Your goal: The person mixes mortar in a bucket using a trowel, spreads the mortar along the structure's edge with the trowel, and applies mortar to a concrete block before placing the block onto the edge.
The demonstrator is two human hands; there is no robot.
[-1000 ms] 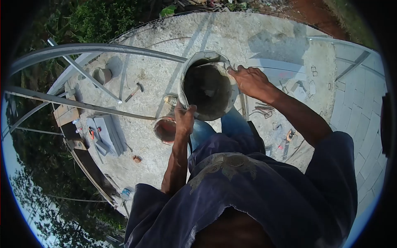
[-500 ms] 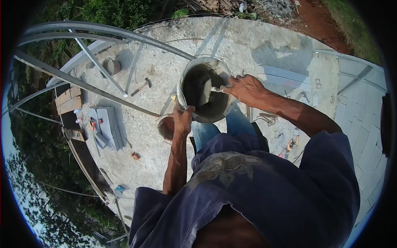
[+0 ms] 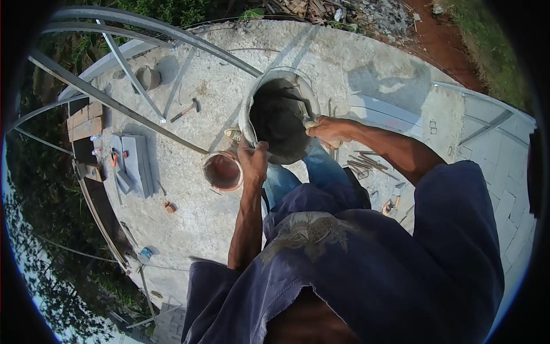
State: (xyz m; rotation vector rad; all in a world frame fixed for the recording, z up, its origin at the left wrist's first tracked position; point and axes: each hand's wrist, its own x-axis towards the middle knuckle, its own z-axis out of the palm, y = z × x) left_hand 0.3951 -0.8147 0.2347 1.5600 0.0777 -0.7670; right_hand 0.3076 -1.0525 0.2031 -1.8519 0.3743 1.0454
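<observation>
Above the jeans (image 3: 321, 166), near the middle of the view, a bucket (image 3: 243, 112) is held with its mouth facing up toward the camera. It is round and pale grey outside, its rim crusted and uneven, with a thin wire bail arching over the far edge. Inside it is dark grey and rough; how full it is I cannot tell. The left hand (image 3: 253, 160) is closed on the near left rim, thumb over the edge. The right hand (image 3: 331, 129) is wrapped around the pale handle of a trowel (image 3: 302, 104), whose dark blade reaches inside, partly lost against the grey.

Counted, there are three buckets: this one, a reddish-mouthed one (image 3: 223, 184) on the concrete (image 3: 200, 229) just beside the left forearm, and a grey one (image 3: 148, 78) well apart at upper left. One trowel, one hammer (image 3: 184, 111), one blue can (image 3: 145, 254) and one shoe (image 3: 234, 135) show, along with at least four metal beams (image 3: 223, 56) and several rods (image 3: 369, 164).
</observation>
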